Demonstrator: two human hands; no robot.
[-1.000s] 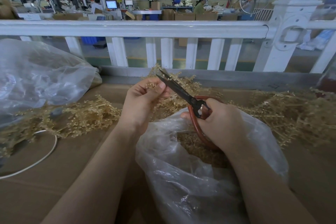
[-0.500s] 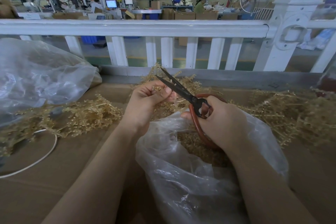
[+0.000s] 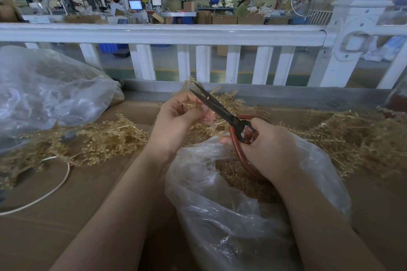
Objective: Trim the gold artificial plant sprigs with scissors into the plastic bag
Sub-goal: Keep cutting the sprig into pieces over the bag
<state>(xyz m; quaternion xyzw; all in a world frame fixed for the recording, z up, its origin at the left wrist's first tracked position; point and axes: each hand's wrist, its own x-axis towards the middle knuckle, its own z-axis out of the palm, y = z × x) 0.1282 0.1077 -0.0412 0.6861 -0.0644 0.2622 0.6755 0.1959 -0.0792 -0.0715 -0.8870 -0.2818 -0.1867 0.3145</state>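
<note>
I see the left hand (image 3: 176, 121) pinching a gold sprig (image 3: 193, 103) above the plastic bag (image 3: 220, 215). The right hand (image 3: 271, 149) grips the scissors (image 3: 220, 112), blades parted at the sprig. I advise cutting directly over the bag's mouth.

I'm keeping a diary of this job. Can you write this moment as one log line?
left hand: pinches gold sprig | right hand: grips scissors, blades at sprig | plastic bag: open below, holds trimmings

1. Left hand (image 3: 176, 121): raised, fingers curled inward with thumb and fingertips pinching together, forearm bare and reaching up from the lower left.
2. Right hand (image 3: 271, 149): knuckles up, fingers curled in a grip, bare forearm angled in from the lower right.
</note>
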